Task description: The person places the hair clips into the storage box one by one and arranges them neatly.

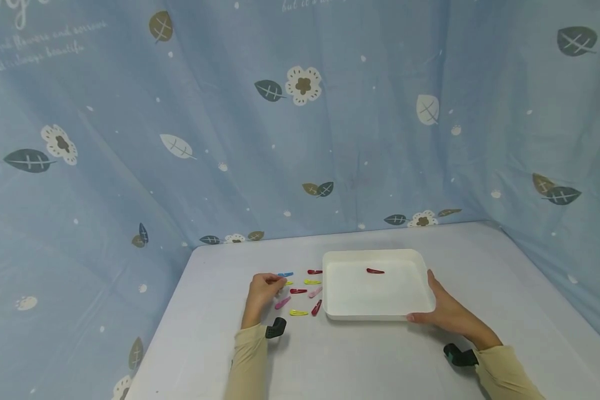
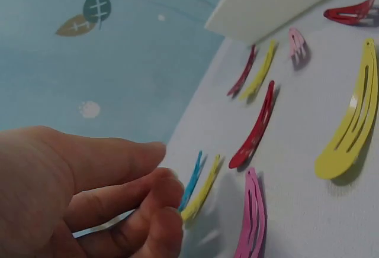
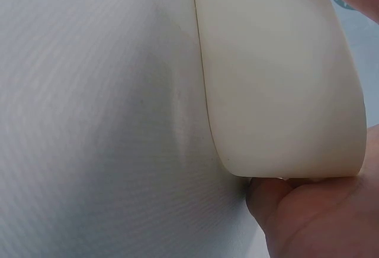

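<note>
Left grip [image 1: 264,291] has its fingers loosely bent with nothing visible between them, its fingertips right beside two items on the white-covered table [image 1: 330,361]: a slim blue slotted hair clip [image 1: 286,274] and, on that one's near side, a slim yellow slotted hair clip [image 1: 289,283]. Both lie off to the right of those fingertips, long axes running nearly side to side, in line with the tray; whether skin touches the yellow one cannot be told. A magenta slotted hair clip [image 1: 282,303] slants on the near side of this grip, and a glossy red hair clip [image 1: 298,291] lies farther right. Beyond it stands a shallow white rectangular tray with rounded corners [image 1: 375,300], its near right corner held by the right grip [image 1: 447,308], thumb against the near wall. That grip is well apart from the blue-and-yellow pair, so the left is nearer. One dark red hair clip [image 1: 375,271] lies inside the tray, left of the right grip.
</note>
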Motion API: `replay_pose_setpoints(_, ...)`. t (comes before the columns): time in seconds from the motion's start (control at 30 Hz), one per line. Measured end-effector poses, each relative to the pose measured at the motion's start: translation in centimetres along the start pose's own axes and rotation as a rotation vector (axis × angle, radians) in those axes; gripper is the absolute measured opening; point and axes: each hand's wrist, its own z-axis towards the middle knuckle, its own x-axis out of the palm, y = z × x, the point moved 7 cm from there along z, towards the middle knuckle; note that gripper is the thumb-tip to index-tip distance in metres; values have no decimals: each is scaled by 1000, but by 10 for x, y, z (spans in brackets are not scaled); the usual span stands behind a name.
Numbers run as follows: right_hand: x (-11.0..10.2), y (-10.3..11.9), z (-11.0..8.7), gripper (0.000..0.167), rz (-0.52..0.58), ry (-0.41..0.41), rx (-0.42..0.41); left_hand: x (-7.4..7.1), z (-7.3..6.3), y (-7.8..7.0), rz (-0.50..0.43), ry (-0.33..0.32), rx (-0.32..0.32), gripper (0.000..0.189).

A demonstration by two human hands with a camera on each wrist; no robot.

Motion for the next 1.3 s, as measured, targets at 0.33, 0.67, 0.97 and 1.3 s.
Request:
replay_pose_setpoints(0.33, 0, -2, 1, 139, -6, 1, 4, 7, -2, -2, 102, 30, -7, 20)
replay_pose_setpoints(0.67, -1, -3, 0, 140, -16, 9, 36, 13, -5, -7, 177, 26, -22, 17)
replay_pose_setpoints(0.97, -1, 0, 0, 139, -12, -1, 5, 18, -7, -7, 253, 12, -36, 16)
replay_pose_setpoints(1.3, -1, -2, 0, 139, -19, 5, 19, 22, -10, -12, 288, 15, -26, 14)
